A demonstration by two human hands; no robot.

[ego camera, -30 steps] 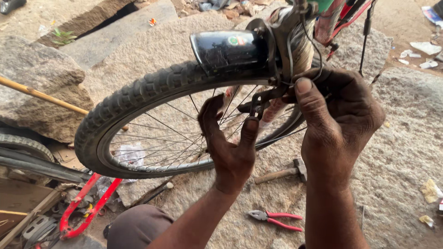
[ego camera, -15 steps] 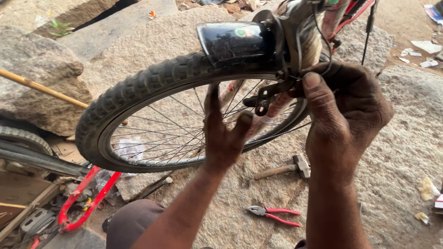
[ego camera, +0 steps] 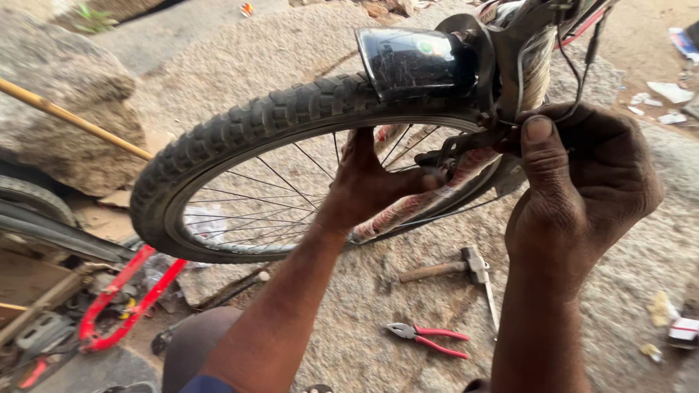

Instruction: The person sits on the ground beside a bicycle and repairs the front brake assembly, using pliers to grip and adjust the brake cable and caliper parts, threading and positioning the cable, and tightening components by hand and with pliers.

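A bicycle front wheel with a knobby black tyre (ego camera: 240, 124) and thin spokes fills the middle of the view. A short dark mudguard (ego camera: 415, 62) sits over the tyre top. My left hand (ego camera: 371, 185) reaches through below the tyre and grips the wrapped fork leg (ego camera: 429, 200) by the black brake arm (ego camera: 451, 149). My right hand (ego camera: 582, 182) is closed around the brake and fork on the right side, thumb pressed upward against the metal.
A hammer (ego camera: 455, 268) and red-handled pliers (ego camera: 429, 338) lie on the stone ground below. A red bicycle frame part (ego camera: 120, 302) and another tyre (ego camera: 33, 200) sit at the left. A yellow stick (ego camera: 69, 116) leans across a rock. Litter lies at the right.
The view has closed in on the wheel. My left hand has shut its spread fingers onto the fork leg near the brake. My right hand keeps its grip.
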